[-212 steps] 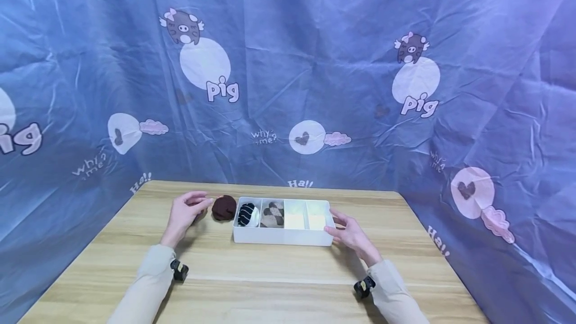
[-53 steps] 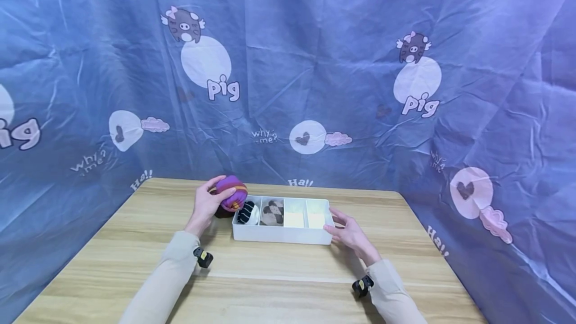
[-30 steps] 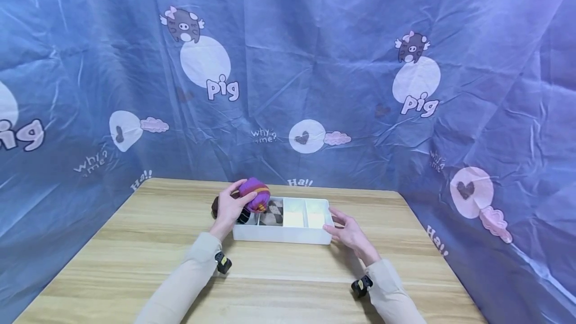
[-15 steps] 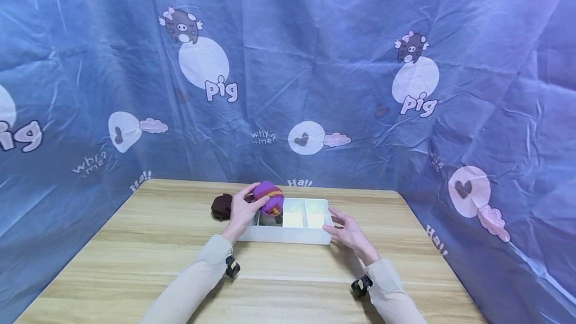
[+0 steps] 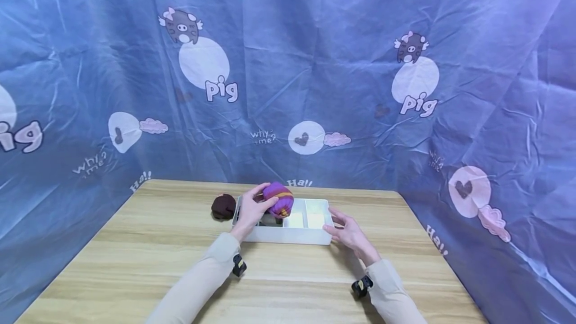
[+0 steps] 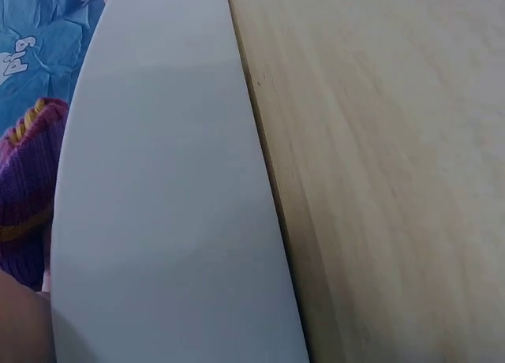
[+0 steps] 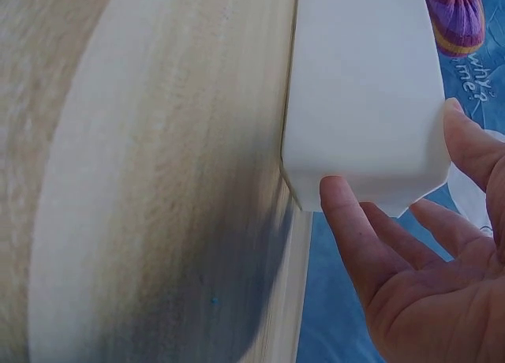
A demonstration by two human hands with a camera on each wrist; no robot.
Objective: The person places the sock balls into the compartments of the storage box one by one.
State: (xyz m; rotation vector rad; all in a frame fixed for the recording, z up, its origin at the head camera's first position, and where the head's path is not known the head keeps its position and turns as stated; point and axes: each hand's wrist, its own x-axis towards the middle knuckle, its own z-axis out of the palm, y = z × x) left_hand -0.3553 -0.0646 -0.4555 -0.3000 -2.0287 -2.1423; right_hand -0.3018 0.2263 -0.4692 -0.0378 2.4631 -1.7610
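My left hand (image 5: 253, 210) pinches a balled pair of purple striped socks (image 5: 280, 199), with thumb and fingers around its left side. The socks are above the white divided box (image 5: 288, 235), around its middle compartments. A dark pair of socks in the leftmost compartment is mostly hidden behind that hand. Grey patterned socks (image 5: 270, 220) lie in the second compartment, partly covered. My right hand (image 5: 351, 234) holds the box's right end, thumb at the front corner and fingers against the end wall. The right wrist view shows its fingers (image 7: 347, 221) touching the box.
A dark brown balled pair of socks (image 5: 223, 207) lies on the wooden table (image 5: 288, 284), just left of the box. The two right compartments (image 5: 317, 214) show pale floors. A blue printed curtain (image 5: 288, 89) rises behind and beside the table.
My left hand has picked up the purple socks and carried them rightward across the box, from the left end toward the middle. The right hand has stayed at the box's right end.
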